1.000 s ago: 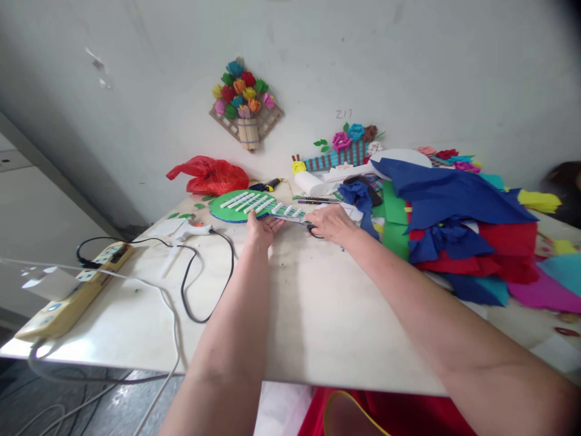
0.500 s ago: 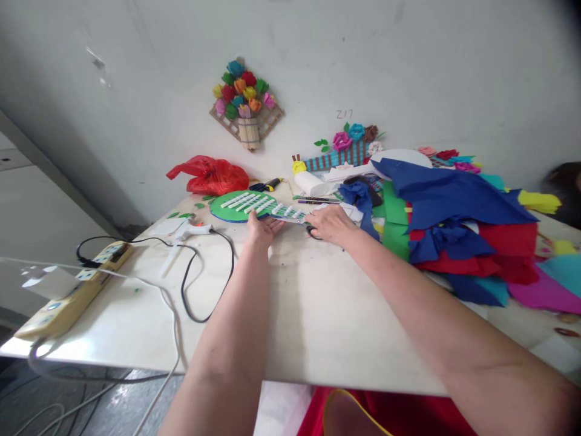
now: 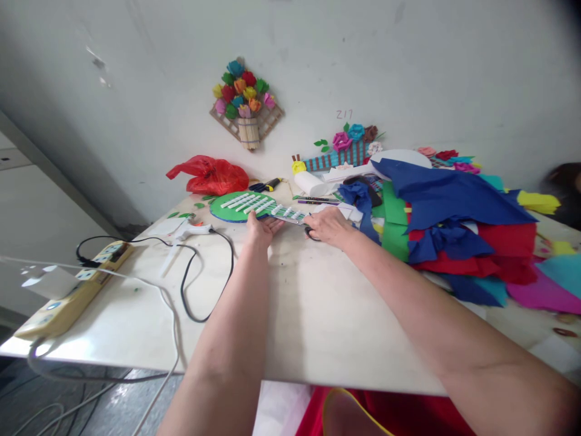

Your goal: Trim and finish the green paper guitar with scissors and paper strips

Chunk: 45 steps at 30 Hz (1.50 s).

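A green, blue-edged paper craft [image 3: 242, 206] shaped like a paddle, with white strips glued across it, lies at the far middle of the table. My left hand [image 3: 262, 229] grips its narrow handle part from below, fingers curled on it. My right hand [image 3: 327, 227] is closed around dark scissors [image 3: 309, 232], whose loop shows under the fingers, at the end of the handle part.
A white glue gun [image 3: 186, 232] with a black cord and a yellow power strip [image 3: 75, 287] lie on the left. A red plastic bag [image 3: 209, 175] sits by the wall. Coloured paper sheets [image 3: 458, 224] pile up on the right; paper flower crafts stand behind.
My right hand with the scissors has shifted slightly left toward the craft's handle. My left hand and the craft have barely moved.
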{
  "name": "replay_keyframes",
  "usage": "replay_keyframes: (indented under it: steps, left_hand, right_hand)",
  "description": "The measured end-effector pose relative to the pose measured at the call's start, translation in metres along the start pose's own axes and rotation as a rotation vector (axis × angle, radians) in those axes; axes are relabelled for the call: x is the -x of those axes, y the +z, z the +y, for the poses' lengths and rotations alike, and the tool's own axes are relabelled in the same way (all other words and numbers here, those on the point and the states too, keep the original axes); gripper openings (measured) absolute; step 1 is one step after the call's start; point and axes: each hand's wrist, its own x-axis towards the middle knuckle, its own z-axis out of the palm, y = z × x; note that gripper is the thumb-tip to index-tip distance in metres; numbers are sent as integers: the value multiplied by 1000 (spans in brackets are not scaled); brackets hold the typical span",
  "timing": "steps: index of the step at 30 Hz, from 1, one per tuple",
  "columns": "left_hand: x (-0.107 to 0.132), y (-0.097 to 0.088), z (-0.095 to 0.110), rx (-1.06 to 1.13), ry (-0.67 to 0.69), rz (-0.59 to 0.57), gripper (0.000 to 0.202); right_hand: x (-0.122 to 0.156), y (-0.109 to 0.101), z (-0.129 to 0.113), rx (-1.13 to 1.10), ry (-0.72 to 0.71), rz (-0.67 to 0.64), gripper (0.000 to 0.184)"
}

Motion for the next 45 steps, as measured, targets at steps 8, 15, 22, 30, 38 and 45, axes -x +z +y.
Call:
replay_keyframes:
  steps: [8, 15, 22, 30, 38, 45]
  left_hand:
    - [-3, -1, 1, 6, 44, 9, 50]
    - [-1, 1, 1, 4, 51, 10, 50]
    - [-1, 1, -1, 24, 52, 0, 49]
    - [-2, 0, 0, 47, 61, -3, 49]
    - [-8, -1, -1, 50, 65, 26, 50]
    - [-8, -2, 1, 44, 70, 28, 49]
  right_hand:
    - [0, -6, -8, 39, 2, 14, 24]
    - [-1, -7, -10, 73, 4, 31, 25]
    - [-3, -5, -7, 42, 36, -9, 24]
    - [-1, -5, -6, 40, 49, -20, 28]
    - [-2, -4, -14, 91, 22, -9, 25]
    - [-2, -1, -24, 105, 8, 28, 26]
